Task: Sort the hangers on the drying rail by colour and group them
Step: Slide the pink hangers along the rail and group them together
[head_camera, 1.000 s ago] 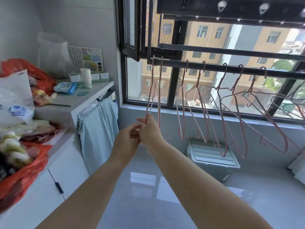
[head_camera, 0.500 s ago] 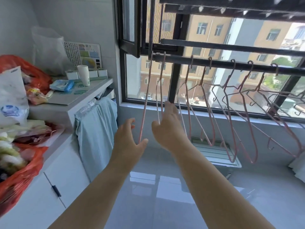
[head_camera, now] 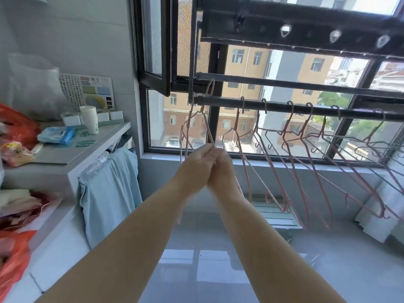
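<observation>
A dark drying rail (head_camera: pixel 284 107) runs across the window. Several pink wire hangers (head_camera: pixel 293 162) hang from it, spread toward the right, with darker grey ones (head_camera: pixel 376 147) at the far right. At the rail's left end, one pink hanger (head_camera: pixel 206 125) is tilted, its hook raised above the rail. My left hand (head_camera: pixel 196 162) and my right hand (head_camera: pixel 220 165) are pressed together, both pinching this hanger's lower wire. A second pink hanger (head_camera: pixel 185 136) hangs just left of it.
A white counter (head_camera: pixel 72 158) at the left holds red bags, a paper cup (head_camera: pixel 89 119) and a blue packet. A light blue cloth (head_camera: pixel 109 189) hangs from its edge. An open window frame (head_camera: pixel 166 62) juts inward above. A white folded stool (head_camera: pixel 273 213) stands below the hangers.
Half a second ago both hands were open and apart near the left hangers. Now they have closed together on the leftmost pink hanger and lifted it, its hook above the rail.
</observation>
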A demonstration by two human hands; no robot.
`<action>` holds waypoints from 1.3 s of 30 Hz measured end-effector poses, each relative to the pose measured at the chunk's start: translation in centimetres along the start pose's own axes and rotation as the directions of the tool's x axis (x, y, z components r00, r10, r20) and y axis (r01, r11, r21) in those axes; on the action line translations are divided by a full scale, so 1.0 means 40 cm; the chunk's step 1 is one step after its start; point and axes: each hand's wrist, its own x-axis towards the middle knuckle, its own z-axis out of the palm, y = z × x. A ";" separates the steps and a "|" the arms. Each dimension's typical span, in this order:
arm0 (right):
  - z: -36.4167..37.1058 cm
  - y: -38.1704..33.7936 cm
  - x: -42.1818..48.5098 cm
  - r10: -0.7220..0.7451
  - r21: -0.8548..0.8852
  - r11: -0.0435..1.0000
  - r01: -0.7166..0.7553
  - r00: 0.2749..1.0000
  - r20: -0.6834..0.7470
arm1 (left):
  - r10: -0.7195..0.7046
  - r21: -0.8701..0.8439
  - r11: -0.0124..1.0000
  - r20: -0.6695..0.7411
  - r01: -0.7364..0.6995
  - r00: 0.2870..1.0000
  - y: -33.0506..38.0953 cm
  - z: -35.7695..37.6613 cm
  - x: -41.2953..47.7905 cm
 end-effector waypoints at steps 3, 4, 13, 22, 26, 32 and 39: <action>-0.002 -0.022 0.055 0.096 0.022 0.995 -0.095 0.993 -0.066 | -0.047 -0.086 0.995 0.004 0.047 0.999 -0.028 -0.010 0.002; 0.003 -0.021 0.066 0.172 0.120 0.979 -0.166 0.984 -0.037 | -0.056 -0.098 0.994 0.016 0.057 0.998 -0.039 -0.011 -0.003; 0.009 0.162 -0.127 0.388 -0.022 0.922 -0.388 0.922 0.002 | -0.262 0.033 0.965 0.158 0.260 0.952 -0.152 0.014 -0.078; -0.198 0.181 -0.412 0.315 -0.162 0.928 -0.336 0.938 -0.141 | -0.270 0.406 0.896 0.182 0.178 0.945 -0.281 -0.007 -0.113; -0.297 0.160 -0.465 0.398 -0.104 0.906 -0.409 0.910 -0.113 | -0.300 0.435 0.890 0.329 0.138 0.896 -0.319 -0.041 -0.121; -0.374 0.219 -0.457 0.330 -0.237 0.885 -0.401 0.899 -0.288 | -0.316 0.405 0.906 0.451 0.124 0.835 -0.348 -0.087 -0.140; -0.274 0.300 -0.474 0.319 -0.629 0.717 -0.299 0.944 -0.086 | -0.279 0.385 0.907 0.246 0.171 0.928 -0.341 -0.039 -0.170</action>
